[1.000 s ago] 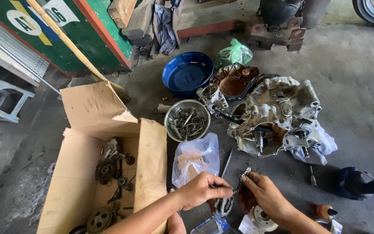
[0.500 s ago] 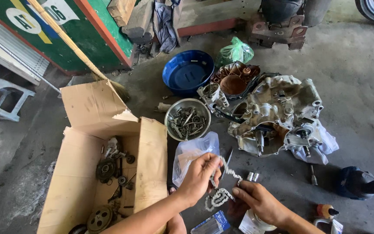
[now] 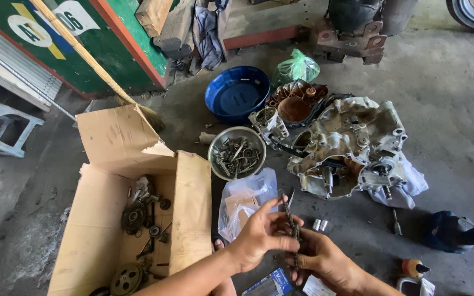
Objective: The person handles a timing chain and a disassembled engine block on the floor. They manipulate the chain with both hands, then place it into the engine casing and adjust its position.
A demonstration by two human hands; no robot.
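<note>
Hands low in the middle of the shot, over the concrete floor, working a short greasy chain. Left hand pinching the upper part of that chain, fingers closed narrow around it. Right hand cupped underneath, gripping the lower end, fingers curled in. Chain held roughly upright between the two, just above the floor and right in front of a clear plastic bag.

Cardboard box off to the left, flaps open, gears and sprockets piled inside. Steel bowl full of bolts just behind the bag. Blue pan further back, green plastic bag beside it. Engine crankcase on the right, sitting on a white rag. Two small silver pins on the floor just right of the chain. Screwdriver lying near the rag. Broom handle leaning across the green board top left, grey stool at far left.
</note>
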